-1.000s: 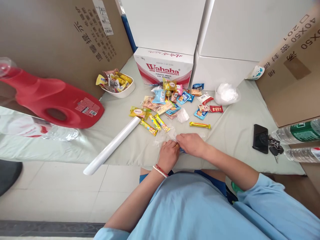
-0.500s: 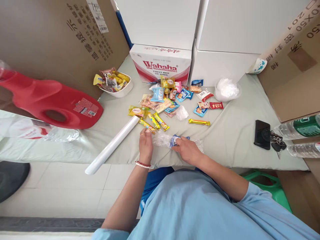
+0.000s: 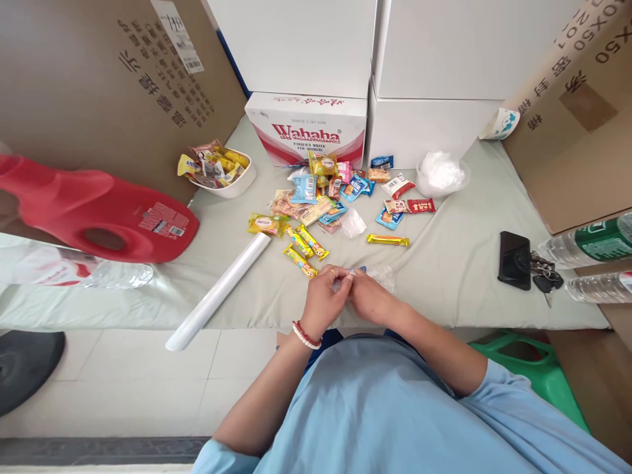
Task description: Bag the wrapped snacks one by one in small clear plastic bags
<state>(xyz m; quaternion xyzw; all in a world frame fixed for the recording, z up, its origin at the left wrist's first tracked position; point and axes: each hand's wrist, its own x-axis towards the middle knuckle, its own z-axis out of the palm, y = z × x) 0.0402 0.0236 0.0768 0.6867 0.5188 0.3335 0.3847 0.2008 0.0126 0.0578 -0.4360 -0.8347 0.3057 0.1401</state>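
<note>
Both my hands meet at the table's near edge over a clear plastic bag [image 3: 384, 275] that holds a blue snack packet [image 3: 356, 270]. My left hand [image 3: 326, 299] pinches the bag's left end, and my right hand [image 3: 371, 297] grips it from the right. Most of the bag is hidden under my fingers. Just beyond my left hand lie three yellow snack bars [image 3: 300, 259]. A roll of clear plastic bags [image 3: 218, 290] lies diagonally to the left. A pile of assorted snack packets [image 3: 320, 191] is spread further back.
A red detergent jug [image 3: 99, 210] lies at the left, a white bowl of snacks [image 3: 224, 172] behind it. A Wahaha box [image 3: 306, 128] and white boxes stand at the back. A phone [image 3: 513, 259], keys [image 3: 543, 276] and water bottles [image 3: 592, 243] sit at the right.
My left hand reached out to the yellow bars half a second ago and has come back to the bag. Both hands now hold the bag together.
</note>
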